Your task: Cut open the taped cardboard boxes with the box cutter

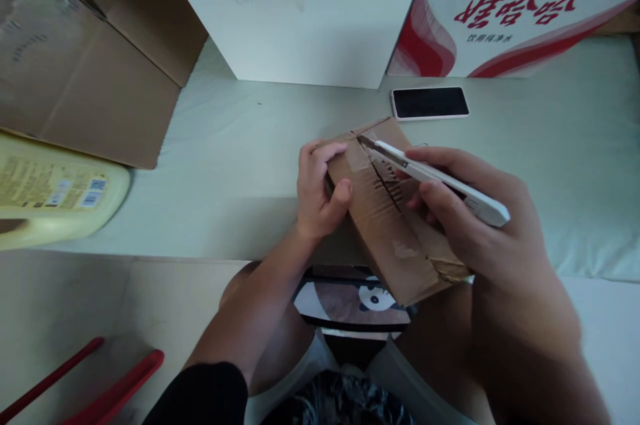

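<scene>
A small brown cardboard box (380, 218) lies slanted near the front edge of the green-covered surface, its near corner reaching over my lap. My left hand (323, 188) grips the box along its left side, thumb and fingers on the top face. In my right hand (475, 212) is a white utility knife (450, 185) with its metal blade out. The blade tip touches the far end of the dark slit that runs along the top seam. Wrinkled clear tape covers part of that face, and the near right corner is crumpled.
Behind the box stand a large white carton (320, 18) and a red-and-white water carton (500, 12). A phone (430, 103) lies before them. At left are a big cardboard box (100, 78) and a yellow jug (65, 192). Red bars (125, 385) show at lower left.
</scene>
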{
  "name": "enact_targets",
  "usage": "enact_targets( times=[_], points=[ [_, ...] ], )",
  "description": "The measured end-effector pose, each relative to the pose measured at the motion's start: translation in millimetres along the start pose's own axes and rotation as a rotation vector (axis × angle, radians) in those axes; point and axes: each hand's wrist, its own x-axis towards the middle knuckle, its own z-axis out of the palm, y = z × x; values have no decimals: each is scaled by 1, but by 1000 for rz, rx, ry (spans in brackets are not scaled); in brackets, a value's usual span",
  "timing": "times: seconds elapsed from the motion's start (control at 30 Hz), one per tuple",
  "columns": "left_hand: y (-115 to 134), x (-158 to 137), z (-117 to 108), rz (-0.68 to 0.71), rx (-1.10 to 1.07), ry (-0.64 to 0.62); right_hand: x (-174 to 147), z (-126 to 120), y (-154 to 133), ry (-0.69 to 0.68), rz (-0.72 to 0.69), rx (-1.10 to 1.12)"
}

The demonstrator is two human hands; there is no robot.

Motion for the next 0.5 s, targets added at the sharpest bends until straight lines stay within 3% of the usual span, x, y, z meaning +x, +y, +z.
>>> enact_targets(
  times=[0.17, 0.5],
  points=[
    [1, 1, 0, 7, -35, -7, 7, -2, 3, 2, 75, 91],
    [-2, 0, 2, -4, -38, 15, 5, 1, 3, 11, 92, 109]
  ],
)
